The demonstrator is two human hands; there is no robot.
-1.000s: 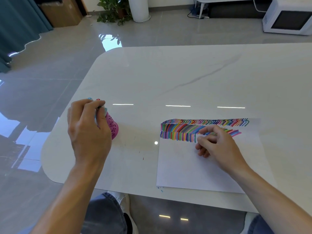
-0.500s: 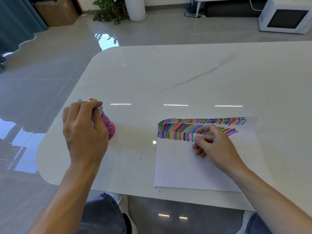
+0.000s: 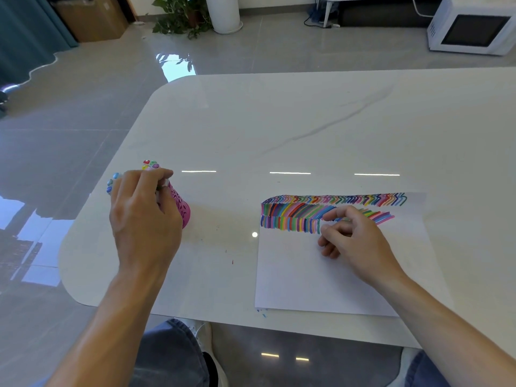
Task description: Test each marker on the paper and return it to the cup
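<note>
A pink perforated cup stands at the table's left, full of markers whose coloured ends stick out above my fingers. My left hand is wrapped around the cup's rim and the markers. On the right lies a white sheet of paper with rows of coloured strokes along its top. My right hand rests on the paper and pinches a marker, mostly hidden by my fingers, with its tip at the end of the lower row of strokes.
The white marble table has a rounded near-left corner close to the cup. Small ink flecks mark the surface between cup and paper. On the floor beyond are a microwave, a potted plant and a cardboard box.
Both hands keep their places; the view shifted slightly. A dark green stroke now stands at the right end of the lower row, by my fingers.
</note>
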